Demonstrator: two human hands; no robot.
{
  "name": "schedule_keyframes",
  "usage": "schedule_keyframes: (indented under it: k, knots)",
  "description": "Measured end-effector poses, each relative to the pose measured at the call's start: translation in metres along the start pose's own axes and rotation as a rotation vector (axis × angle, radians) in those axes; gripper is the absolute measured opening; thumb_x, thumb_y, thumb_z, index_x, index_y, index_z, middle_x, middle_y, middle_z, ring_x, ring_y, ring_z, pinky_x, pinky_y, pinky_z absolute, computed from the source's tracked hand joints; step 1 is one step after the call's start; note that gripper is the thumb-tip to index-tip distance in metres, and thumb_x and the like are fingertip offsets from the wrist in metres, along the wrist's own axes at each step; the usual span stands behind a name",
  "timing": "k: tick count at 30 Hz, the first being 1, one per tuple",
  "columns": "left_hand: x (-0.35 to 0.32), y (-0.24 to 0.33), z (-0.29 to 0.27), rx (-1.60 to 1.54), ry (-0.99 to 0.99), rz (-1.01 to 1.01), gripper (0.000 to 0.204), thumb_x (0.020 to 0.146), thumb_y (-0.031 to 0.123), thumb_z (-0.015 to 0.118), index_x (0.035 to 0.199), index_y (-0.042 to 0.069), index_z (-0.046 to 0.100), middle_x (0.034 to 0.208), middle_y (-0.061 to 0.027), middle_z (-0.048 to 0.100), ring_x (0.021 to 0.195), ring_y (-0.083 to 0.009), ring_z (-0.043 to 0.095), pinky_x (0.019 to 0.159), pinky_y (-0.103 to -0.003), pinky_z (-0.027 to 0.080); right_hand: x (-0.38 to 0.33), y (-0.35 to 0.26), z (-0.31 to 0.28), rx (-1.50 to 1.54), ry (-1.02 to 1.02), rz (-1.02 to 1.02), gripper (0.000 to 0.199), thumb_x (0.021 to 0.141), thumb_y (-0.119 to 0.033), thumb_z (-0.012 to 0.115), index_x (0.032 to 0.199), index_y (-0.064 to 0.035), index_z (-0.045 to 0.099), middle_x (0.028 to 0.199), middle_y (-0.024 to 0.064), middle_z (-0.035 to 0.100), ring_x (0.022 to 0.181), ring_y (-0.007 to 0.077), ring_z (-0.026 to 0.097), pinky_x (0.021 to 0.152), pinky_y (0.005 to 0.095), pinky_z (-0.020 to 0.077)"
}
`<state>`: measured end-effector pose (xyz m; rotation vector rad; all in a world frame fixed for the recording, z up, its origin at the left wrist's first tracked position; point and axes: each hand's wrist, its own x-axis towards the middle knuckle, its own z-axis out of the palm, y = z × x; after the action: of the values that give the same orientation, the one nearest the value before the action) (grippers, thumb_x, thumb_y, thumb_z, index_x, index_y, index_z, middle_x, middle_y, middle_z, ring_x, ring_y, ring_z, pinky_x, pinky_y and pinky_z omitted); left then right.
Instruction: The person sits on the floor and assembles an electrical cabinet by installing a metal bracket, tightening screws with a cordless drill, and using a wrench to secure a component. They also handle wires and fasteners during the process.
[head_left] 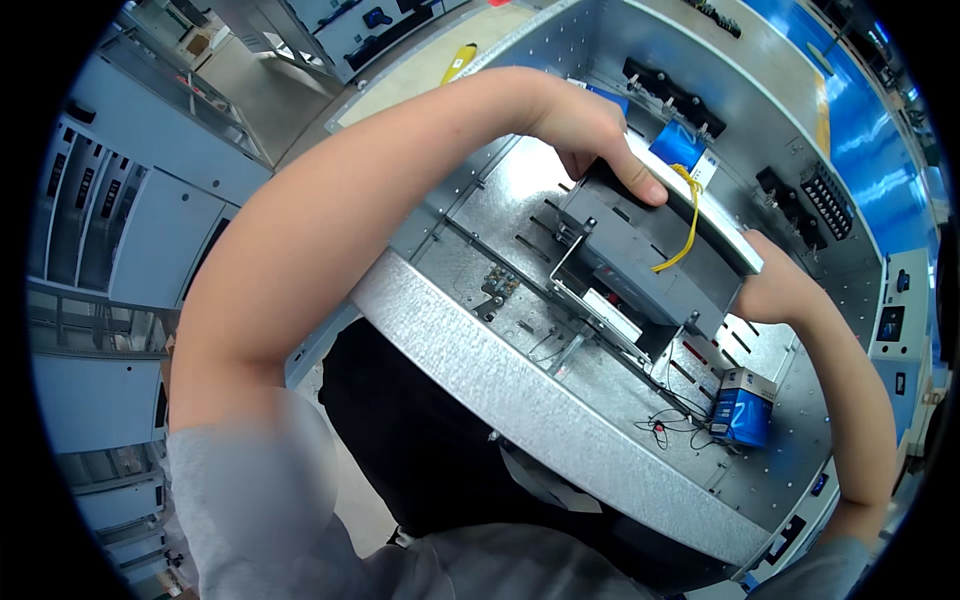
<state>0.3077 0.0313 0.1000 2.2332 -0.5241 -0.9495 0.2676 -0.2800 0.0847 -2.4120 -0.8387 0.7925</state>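
A boxy grey electrical unit (pixel 640 265) hangs tilted over the inside of an open metal cabinet (pixel 560 445). It has a metal bracket along its near side, a pale metal plate along its far side and a loop of yellow wire (pixel 692 225) on top. My left hand (pixel 600 135) grips its far upper end from above, the thumb pressed on the top and the other fingers mostly hidden. At the unit's right end, my right hand (pixel 768 280) holds it from the side, with its fingers out of sight behind it.
Inside the cabinet, a blue and white box (pixel 743 408) stands near thin black wires (pixel 665 425). Black insulator mounts (pixel 675 97) and a terminal strip (pixel 826 205) line the far wall. A yellow-handled tool (pixel 460 62) lies beyond the left corner. Grey cabinets (pixel 120 210) stand at left.
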Motion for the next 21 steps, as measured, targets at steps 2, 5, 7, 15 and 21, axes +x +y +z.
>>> schedule_keyframes:
  k: [2, 5, 7, 15, 21]
  knots:
    - [0.003, -0.002, -0.003, 0.016, -0.044, -0.019, 0.099, 0.068, 0.074, 0.081, 0.116, -0.012, 0.071, 0.108, -0.0223, 0.073, 0.103, -0.0316, 0.071, 0.094, -0.034, 0.052, 0.002, 0.007, 0.002, -0.01, 0.01, -0.086, 0.047, 0.076, -0.015, 0.077, 0.12, 0.0004, 0.067, 0.112, 0.0246, 0.071, 0.106, 0.0404, 0.068, 0.092, 0.043, 0.0538]
    - [-0.001, 0.01, -0.004, 0.075, 0.018, 0.004, 0.097, 0.07, 0.075, 0.08, 0.116, -0.01, 0.072, 0.11, -0.0207, 0.073, 0.102, -0.0305, 0.07, 0.09, -0.035, 0.052, -0.007, 0.027, 0.002, -0.164, 0.072, -0.024, 0.052, 0.076, -0.026, 0.079, 0.12, -0.0001, 0.068, 0.114, 0.0276, 0.069, 0.109, 0.0424, 0.066, 0.095, 0.0451, 0.0532]
    - [-0.007, 0.008, -0.003, 0.034, 0.009, 0.004, 0.094, 0.073, 0.074, 0.079, 0.118, -0.009, 0.072, 0.112, -0.0192, 0.073, 0.103, -0.0286, 0.069, 0.091, -0.034, 0.051, -0.005, 0.012, 0.001, -0.239, 0.043, -0.043, 0.057, 0.076, -0.035, 0.078, 0.119, 0.0005, 0.069, 0.114, 0.0289, 0.068, 0.109, 0.0428, 0.065, 0.096, 0.0451, 0.0531]
    - [-0.001, 0.0, -0.001, -0.043, -0.043, -0.036, 0.084, 0.08, 0.063, 0.079, 0.132, -0.002, 0.067, 0.124, -0.0162, 0.07, 0.116, -0.0263, 0.064, 0.104, -0.033, 0.044, -0.012, -0.016, -0.015, -0.233, -0.056, 0.074, 0.062, 0.076, -0.027, 0.075, 0.127, 0.0047, 0.062, 0.109, 0.028, 0.068, 0.105, 0.0405, 0.066, 0.091, 0.0452, 0.053]
    - [-0.005, 0.015, -0.005, 0.052, -0.023, -0.075, 0.09, 0.078, 0.061, 0.081, 0.14, -0.001, 0.062, 0.137, -0.0195, 0.064, 0.128, -0.0307, 0.058, 0.113, -0.037, 0.039, -0.003, 0.03, -0.014, -0.265, 0.024, -0.105, 0.048, 0.084, -0.01, 0.059, 0.131, 0.0016, 0.062, 0.124, 0.0248, 0.066, 0.119, 0.0392, 0.063, 0.103, 0.046, 0.0499]
